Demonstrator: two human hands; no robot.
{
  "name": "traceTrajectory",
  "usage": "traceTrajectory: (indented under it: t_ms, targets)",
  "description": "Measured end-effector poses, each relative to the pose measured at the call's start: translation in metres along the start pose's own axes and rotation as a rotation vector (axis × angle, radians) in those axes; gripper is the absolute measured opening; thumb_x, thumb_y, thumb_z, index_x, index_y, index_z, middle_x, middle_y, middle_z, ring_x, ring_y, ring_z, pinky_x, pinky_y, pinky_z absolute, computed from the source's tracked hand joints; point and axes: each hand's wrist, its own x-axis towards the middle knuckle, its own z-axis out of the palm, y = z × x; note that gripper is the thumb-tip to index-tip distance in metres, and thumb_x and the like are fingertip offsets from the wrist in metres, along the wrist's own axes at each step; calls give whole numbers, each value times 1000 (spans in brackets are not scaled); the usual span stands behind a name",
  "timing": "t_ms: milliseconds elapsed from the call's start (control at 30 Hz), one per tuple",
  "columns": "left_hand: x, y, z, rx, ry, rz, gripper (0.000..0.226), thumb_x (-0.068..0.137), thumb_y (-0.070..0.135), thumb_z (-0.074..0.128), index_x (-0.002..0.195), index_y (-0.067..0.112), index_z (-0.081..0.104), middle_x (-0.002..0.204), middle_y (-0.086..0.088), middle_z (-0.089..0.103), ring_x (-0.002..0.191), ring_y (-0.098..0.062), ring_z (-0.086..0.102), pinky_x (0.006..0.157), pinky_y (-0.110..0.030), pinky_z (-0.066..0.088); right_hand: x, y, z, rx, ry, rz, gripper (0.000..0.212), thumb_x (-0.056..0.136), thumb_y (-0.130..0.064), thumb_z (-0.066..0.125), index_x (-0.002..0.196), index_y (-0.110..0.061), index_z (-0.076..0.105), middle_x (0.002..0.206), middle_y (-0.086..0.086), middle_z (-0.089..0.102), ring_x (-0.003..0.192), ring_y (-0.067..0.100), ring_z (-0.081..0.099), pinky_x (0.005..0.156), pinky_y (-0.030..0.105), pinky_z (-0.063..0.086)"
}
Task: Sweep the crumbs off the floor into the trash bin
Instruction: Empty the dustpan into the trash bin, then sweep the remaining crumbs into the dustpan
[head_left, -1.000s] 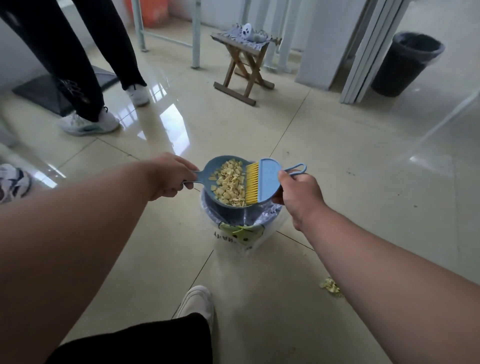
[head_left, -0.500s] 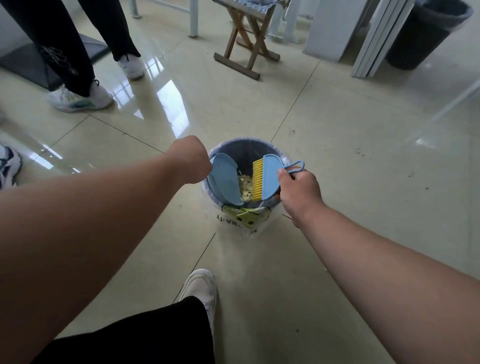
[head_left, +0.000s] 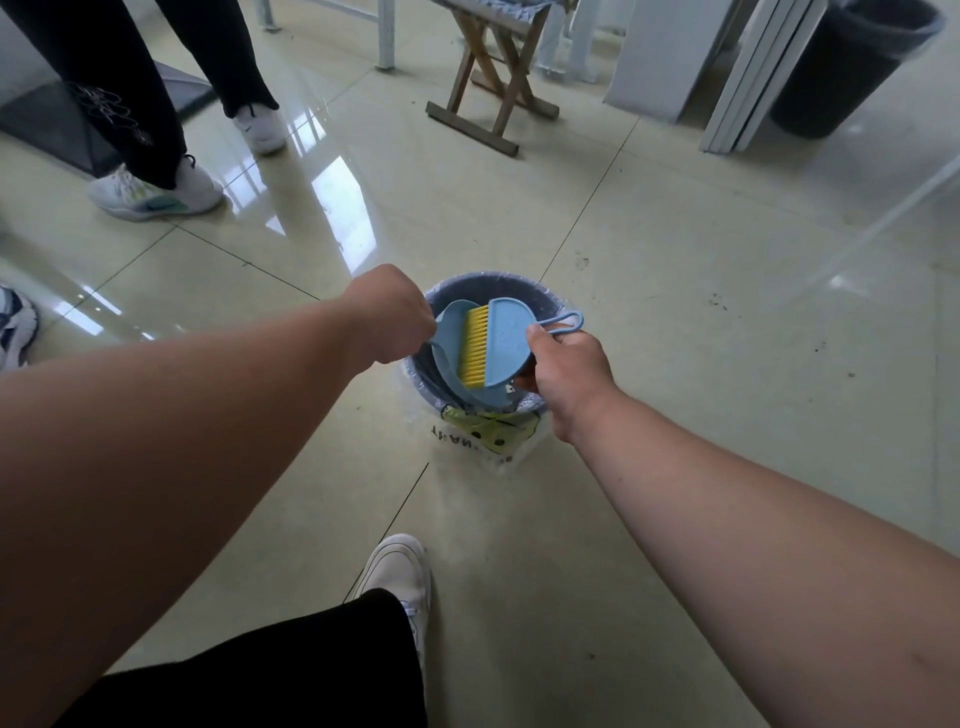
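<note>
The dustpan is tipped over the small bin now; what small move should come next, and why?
Probably one short stroke of the brush down the tilted dustpan. The left hand holds the pan steeply over the lined trash bin, and the right hand has the yellow bristles against its inner face. No crumbs show on the pan, but the brush hides part of it.

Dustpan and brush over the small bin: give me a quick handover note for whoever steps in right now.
Left hand: gripping the blue dustpan, tipped steeply into the small lined trash bin.
Right hand: holding the blue brush, yellow bristles against the pan.
Done: no crumbs visible on the pan.
Left: brush off any remainder, then check the floor; only dark specks show right of the bin.
</note>
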Motion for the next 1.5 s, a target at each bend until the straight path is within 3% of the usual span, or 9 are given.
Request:
traceTrajectory:
  t_ms: [100, 200, 333, 433, 667, 833, 1033, 1400, 1500]
  targets:
    - [1, -6, 0, 37, 5, -33, 28, 87, 11, 57, 99, 0, 80, 95, -17, 78, 62, -29, 55, 58, -31, 48, 9, 8, -3, -77, 67, -11, 22, 103, -30, 58, 96, -14, 70, 92, 2, 73, 86, 25, 74, 78, 42, 66]
    - [3, -12, -3, -14, -25, -37, 27, 89, 12, 58, 101, 2, 80, 97, -18, 79, 68, -32, 65, 64, -34, 57, 12, 15, -15, -228, 125, -63, 29, 103, -32, 56, 104, -8, 71, 89, 1, 71, 79, 19, 70, 60, 25, 52]
    - [-3, -8, -5, -122, 2, -70, 25, 83, 7, 58, 88, 4, 82, 88, -20, 78, 51, -25, 49, 41, -22, 38, 16, 19, -32, -149, 146, -21, 30, 99, -37, 59, 98, -11, 72, 89, 3, 74, 84, 25, 76, 77, 42, 66]
    - [-5, 9, -8, -236, 18, -77, 26, 84, 5, 57, 86, 8, 83, 79, -14, 71, 48, -21, 45, 35, -17, 32, 17, 10, -49, 81, 139, 20, 19, 98, -31, 64, 93, -14, 71, 97, 9, 77, 84, 25, 77, 73, 44, 66]
    - [-2, 77, -6, -391, 37, -1, 13, 86, 15, 73, 85, 21, 85, 77, -7, 77, 57, -15, 59, 50, -24, 51, 8, -30, -143, 460, 240, -34, 6, 99, -18, 65, 99, -14, 70, 96, 10, 73, 82, 21, 71, 57, 29, 55]
    - [-12, 126, 35, -508, -10, 35, 18, 84, 10, 68, 80, 13, 85, 66, -9, 63, 55, -20, 46, 49, -26, 39, 7, -36, -217, 603, 343, -20, 6, 98, -14, 63, 94, -13, 67, 77, 6, 67, 66, 17, 64, 54, 28, 52]
    - [-16, 164, 103, -493, -119, 72, 17, 91, 16, 72, 83, 20, 85, 78, -11, 77, 57, -19, 54, 55, -28, 48, 23, 0, -282, 563, 449, 22, 4, 96, -18, 66, 95, -15, 68, 89, 8, 70, 77, 21, 67, 61, 32, 54]
    - [-15, 129, 240, -483, -234, -154, 20, 96, 2, 61, 101, 7, 79, 75, -11, 65, 42, -11, 54, 39, -17, 43, 64, 126, -333, 347, 512, 198, 8, 93, -24, 73, 94, -16, 73, 101, 12, 76, 76, 21, 71, 74, 33, 59]
    - [-8, 117, 263, -551, -230, -206, 22, 98, 1, 63, 86, 12, 78, 66, -13, 57, 30, -8, 42, 36, -16, 33, 76, 146, -337, 328, 493, 225, 7, 96, -22, 71, 95, -16, 72, 103, 12, 75, 78, 20, 71, 73, 33, 59]
